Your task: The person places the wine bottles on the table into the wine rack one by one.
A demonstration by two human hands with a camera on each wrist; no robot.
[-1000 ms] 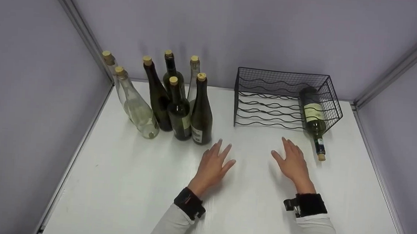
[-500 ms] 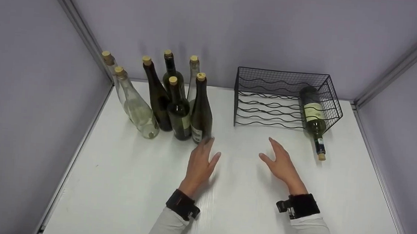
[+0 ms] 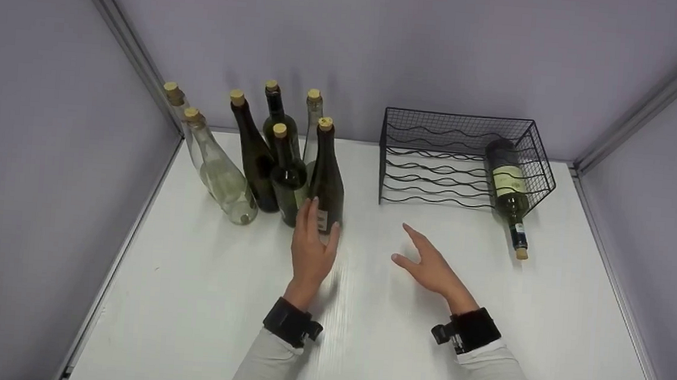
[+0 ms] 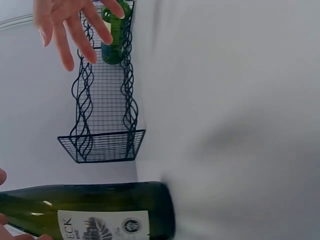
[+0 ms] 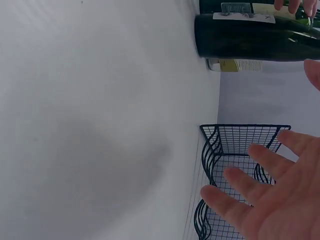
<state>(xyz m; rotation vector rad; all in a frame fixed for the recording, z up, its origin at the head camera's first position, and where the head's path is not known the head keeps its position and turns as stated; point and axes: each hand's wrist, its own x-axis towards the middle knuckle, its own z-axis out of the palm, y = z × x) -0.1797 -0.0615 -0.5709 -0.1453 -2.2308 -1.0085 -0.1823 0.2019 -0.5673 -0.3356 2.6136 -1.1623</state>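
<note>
My left hand (image 3: 312,254), fingers extended, is right at the tall dark green bottle (image 3: 333,183) with a cork. Its fingertips overlap this bottle and the shorter green bottle (image 3: 287,177) beside it in the head view. In the left wrist view the tall bottle (image 4: 105,212) shows a white label, with parts of fingers at the left edge. My right hand (image 3: 431,269) hovers over the table in front of the wire rack (image 3: 383,157), thumb apart and holding nothing. The right wrist view shows that hand (image 5: 280,200) with its fingers spread.
Several more corked bottles, including a brown one (image 3: 254,160) and a clear one (image 3: 226,179), stand upright behind and left of the left hand. One green bottle (image 3: 507,181) lies in the rack's right end, neck forward. Walls enclose the white table (image 3: 199,311).
My left hand has moved left and forward to the front bottles. My right hand has shifted left, away from the bottle in the rack. The bottles and rack stay in place.
</note>
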